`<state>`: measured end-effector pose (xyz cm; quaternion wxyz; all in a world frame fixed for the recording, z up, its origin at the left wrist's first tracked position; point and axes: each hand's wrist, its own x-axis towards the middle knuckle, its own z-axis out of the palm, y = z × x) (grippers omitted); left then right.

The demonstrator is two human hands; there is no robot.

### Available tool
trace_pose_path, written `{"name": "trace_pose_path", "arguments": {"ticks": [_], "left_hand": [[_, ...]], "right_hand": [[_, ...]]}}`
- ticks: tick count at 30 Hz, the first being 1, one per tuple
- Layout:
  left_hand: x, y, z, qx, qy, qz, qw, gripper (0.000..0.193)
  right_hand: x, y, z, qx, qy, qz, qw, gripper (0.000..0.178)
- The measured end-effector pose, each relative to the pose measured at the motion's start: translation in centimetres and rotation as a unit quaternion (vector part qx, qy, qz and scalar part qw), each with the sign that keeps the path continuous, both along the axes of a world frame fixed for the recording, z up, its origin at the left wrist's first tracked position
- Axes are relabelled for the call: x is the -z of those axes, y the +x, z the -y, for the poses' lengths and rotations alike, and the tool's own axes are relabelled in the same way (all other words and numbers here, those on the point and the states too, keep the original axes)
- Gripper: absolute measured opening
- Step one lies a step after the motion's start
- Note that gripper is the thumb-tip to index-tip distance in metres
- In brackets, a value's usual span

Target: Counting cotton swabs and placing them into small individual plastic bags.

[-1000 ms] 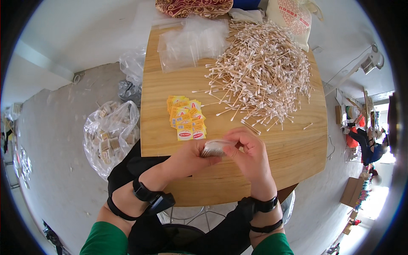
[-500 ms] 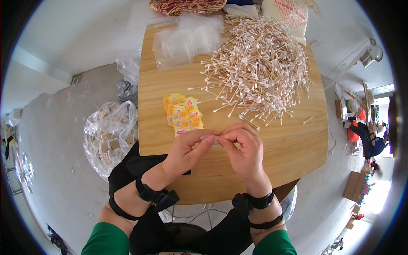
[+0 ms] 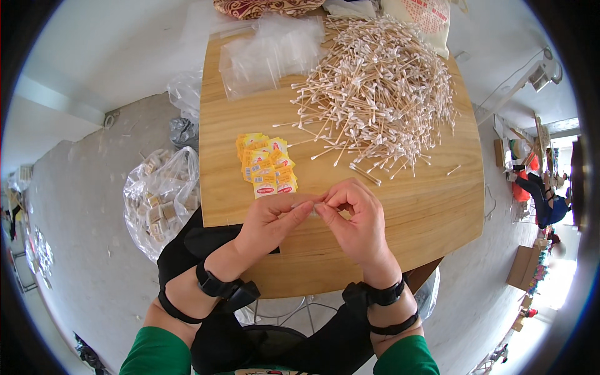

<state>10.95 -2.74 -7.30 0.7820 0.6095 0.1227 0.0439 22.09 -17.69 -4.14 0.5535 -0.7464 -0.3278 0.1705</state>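
Observation:
Over the near part of the table, my left hand (image 3: 270,219) and my right hand (image 3: 358,220) meet with fingertips almost touching. Both are closed in a pinch. Between them a sliver of something small and pale (image 3: 314,212) shows; the fingers hide most of it, so its kind is unclear. Just beyond my left hand lie overlapping yellow and white printed cards (image 3: 265,164). Farther off, a big heap of cotton swabs (image 3: 381,94) with wooden sticks spreads over the far right of the table. A few loose swabs (image 3: 365,174) lie closer to my right hand.
Clear plastic bags (image 3: 272,56) lie flat at the wooden table's (image 3: 219,125) far left. Behind the swabs stands a cream cloth bag (image 3: 425,25). On the floor to the left sits a clear sack (image 3: 164,203) of small packs. A person (image 3: 542,197) is at the far right.
The table and its contents sit slightly higher and farther left in view. My fingertips have drawn a little closer, and less of the pale thing shows.

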Motion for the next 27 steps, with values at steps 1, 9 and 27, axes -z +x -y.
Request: {"name": "trace_pose_path", "arguments": {"ticks": [1, 9, 27], "left_hand": [[-0.1, 0.0, 0.1, -0.003, -0.003, -0.01, 1.0, 0.028], [0.7, -0.3, -0.3, 0.002, 0.018, -0.026, 1.0, 0.027], [0.1, 0.1, -2.6, -0.094, 0.124, 0.058, 0.986, 0.006]], "right_hand": [[0.0, 0.0, 0.1, 0.001, -0.002, -0.012, 1.0, 0.018], [0.2, 0.1, -0.2, 0.007, -0.008, -0.065, 0.998, 0.015], [-0.8, 1.3, 0.6, -0.022, -0.026, 0.032, 0.999, 0.01]]}}
